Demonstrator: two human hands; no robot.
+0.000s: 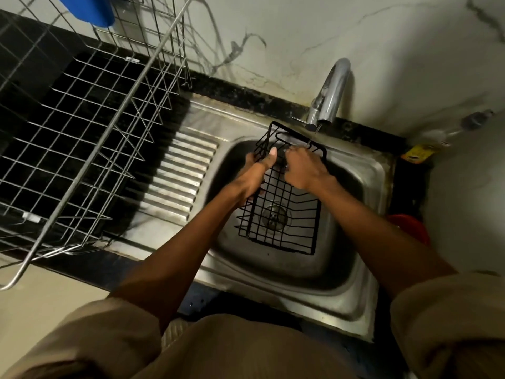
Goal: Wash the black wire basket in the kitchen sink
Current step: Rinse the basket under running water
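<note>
The black wire basket (284, 214) hangs tilted over the steel sink (352, 258), its far end up under the tap (329, 97). A thin stream of water falls from the spout onto that far end. My left hand (257, 170) grips the basket's left rim, thumb on top. My right hand (303, 168) lies inside the far end with its fingers curled onto the wires; whether it holds a sponge or cloth cannot be seen. The drain (273, 216) shows through the basket's grid.
A large steel wire dish rack (90, 127) stands on the black counter to the left, next to the ribbed drainboard (177, 176). A blue container (90, 9) sits at the top left. A yellow packet (416, 154) and a red tub (410, 225) lie right of the sink.
</note>
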